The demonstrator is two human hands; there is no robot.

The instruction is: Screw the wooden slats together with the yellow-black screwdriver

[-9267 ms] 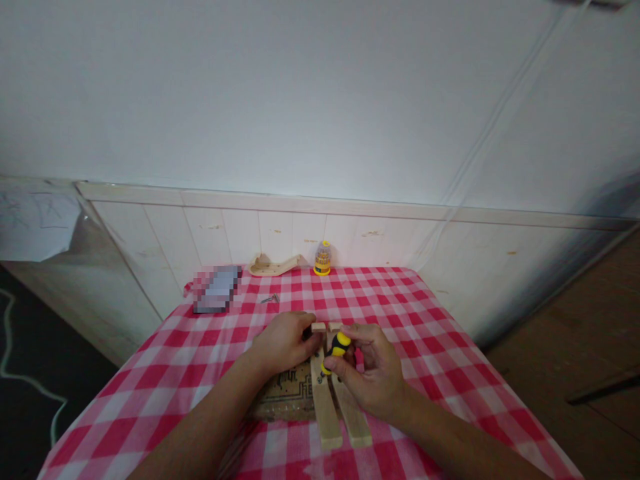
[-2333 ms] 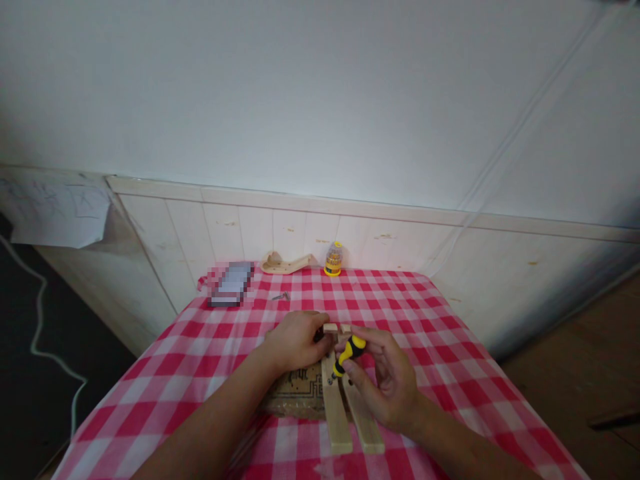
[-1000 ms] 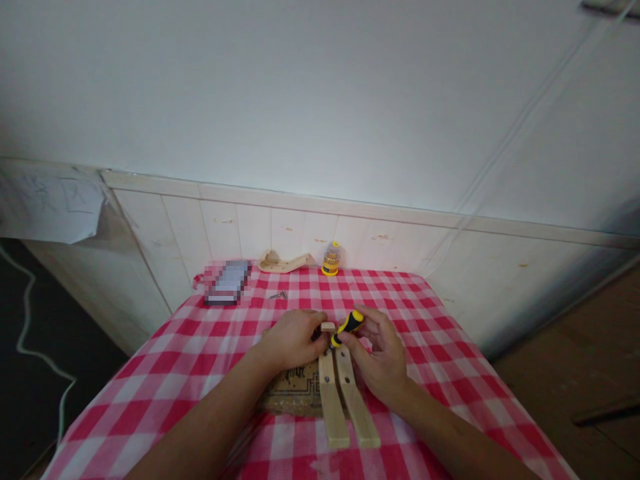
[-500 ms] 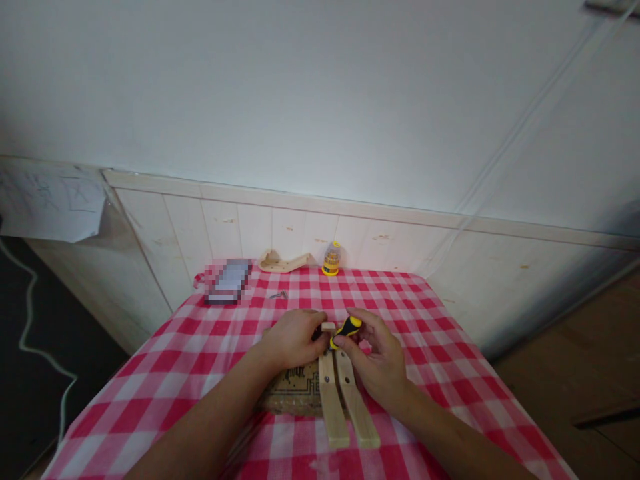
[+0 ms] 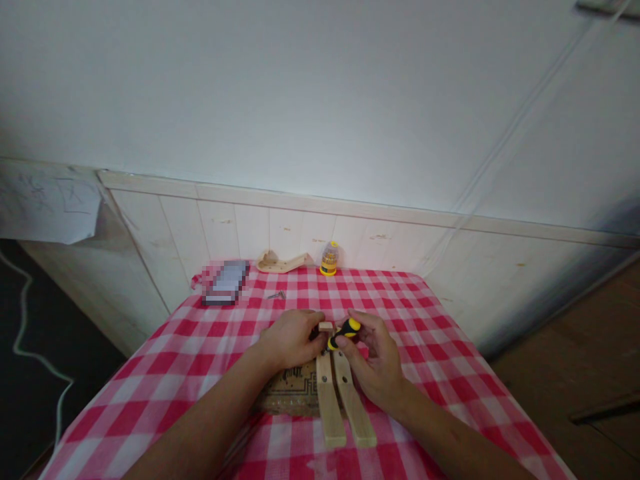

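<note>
Two light wooden slats [image 5: 330, 407] lie side by side on the red-and-white checked tablecloth [image 5: 420, 333], running away from me, over a patterned wooden board [image 5: 293, 393]. My left hand [image 5: 290, 339] is closed over the far end of the left slat and holds it down. My right hand [image 5: 373, 357] pinches a short yellow-and-black screwdriver [image 5: 344, 331], whose tip points down-left at the far ends of the slats. A dark screw head shows partway along the left slat.
At the table's far edge by the white panelled wall sit a curved wooden piece [image 5: 281, 263], a yellow bit holder [image 5: 328, 259] and a blurred-out flat object [image 5: 223, 283]. Loose screws [image 5: 276, 295] lie nearby. The floor drops away right and left.
Over the last seconds my right hand moved the screwdriver from the middle of the slats up to their far ends. My left hand stayed on the slat end.
</note>
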